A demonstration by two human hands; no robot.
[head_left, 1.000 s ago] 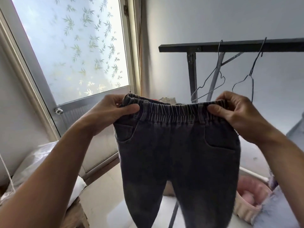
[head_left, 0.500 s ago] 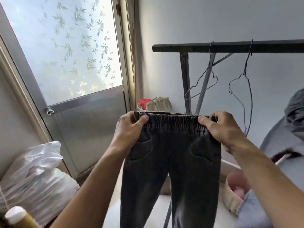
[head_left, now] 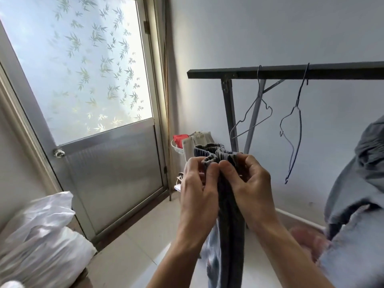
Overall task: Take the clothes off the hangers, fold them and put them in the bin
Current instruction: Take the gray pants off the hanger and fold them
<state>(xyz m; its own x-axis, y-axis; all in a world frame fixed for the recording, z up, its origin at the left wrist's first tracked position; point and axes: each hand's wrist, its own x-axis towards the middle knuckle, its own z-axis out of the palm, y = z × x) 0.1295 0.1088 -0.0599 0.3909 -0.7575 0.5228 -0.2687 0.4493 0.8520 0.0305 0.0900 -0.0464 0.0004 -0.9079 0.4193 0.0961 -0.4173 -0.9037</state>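
Trousers: a pair of dark grey denim trousers with a gathered elastic waistband is held up in the air, in front of the rail and off any hanger. The two ends of the waistband lie together, and the legs hang doubled as one narrow strip between the forearms.
Left hand: by the left hand the bunched waistband is pinched between the thumb and curled fingers, thumb on the near side.
Right hand: by the right hand the same band is pinched just beside it, thumb tip touching the left thumb.
Step in hand: the first fold is judged to be under way, lengthwise, leg laid on leg.
Hangers: two thin wire hangers, one and another, are seen bare on the black metal rail.
Done so far: with two hangers stripped, part of the unhanging is judged finished.
Still waiting: a grey garment is seen at the right edge with pale blue cloth below it. Whether either is on a hanger cannot be told.
Bin: a blurred pinkish shape low on the right is taken for the bin, and nothing inside can be made out.
Left to do: a cross fold, the drop into the bin, then the remaining clothes.
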